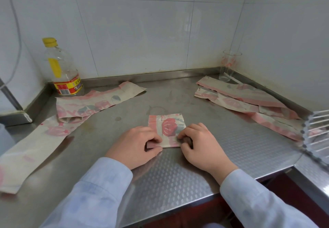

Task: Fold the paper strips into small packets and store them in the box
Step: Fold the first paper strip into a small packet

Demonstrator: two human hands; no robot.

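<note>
Pale blue shirt sleeves (92, 192) are reaching in from the bottom edge over the embossed stainless steel counter (178, 174). Both wrists are lying low over the patterned metal near the front edge.

Just beyond them, the folded paper packet (168, 130) is lying flat on the counter, midway between the two hands. It is a cream, roughly square piece printed with a pink rose and grey-green leaves, with a pink band running down its left side and a vertical crease through the flower. Its far corners are lying free.

The left hand (137, 144) is sitting knuckles-up with its fingers curled, thumb and fingertips pinching the packet's near left edge. The right hand (201, 146) is mirroring it, fingers bent under and nipping the near right corner against the steel.

Further left, long cream-and-pink paper strips (35, 147) are sprawling unfolded across the counter, one overlapping another. To the right, a loose pile of more printed strips (249, 101) is lying along the raised rim, its near end touching a clear ribbed plastic container (316, 135) that is blurred and cut off by the frame edge.

At the back left corner a clear plastic bottle with a yellow cap and red-yellow label (62, 71) is standing upright against the white tiled wall (142, 32). A clear drinking glass with pink print (229, 66) is standing in the back right corner.
</note>
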